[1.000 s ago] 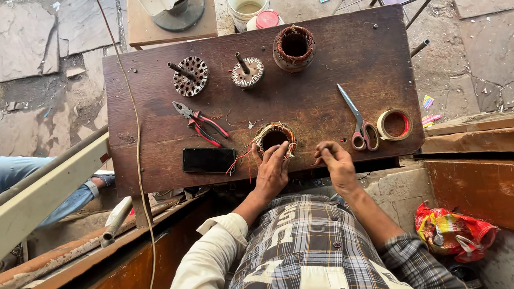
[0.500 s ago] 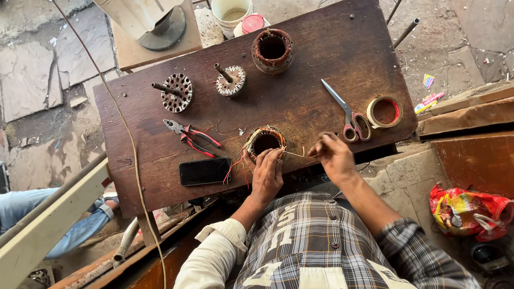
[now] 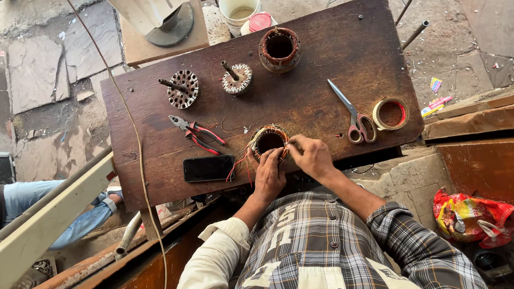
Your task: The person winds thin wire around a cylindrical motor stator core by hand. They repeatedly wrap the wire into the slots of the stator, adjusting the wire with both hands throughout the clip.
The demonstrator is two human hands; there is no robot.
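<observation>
Both hands grip a small wound stator (image 3: pixel 269 141) at the table's near edge (image 3: pixel 169 197): left hand (image 3: pixel 268 173) on its near-left rim, right hand (image 3: pixel 310 155) pinching the right side. Likely heavy, rigid core; thin wires fragile, so hold the outer ring. Phone (image 3: pixel 209 168) just left, scissors (image 3: pixel 352 115) right; open room beyond.

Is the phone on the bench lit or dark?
Dark. The phone lies flat on the wooden bench beside the left hand, and its face shows plain black, with no glow or picture.
</observation>
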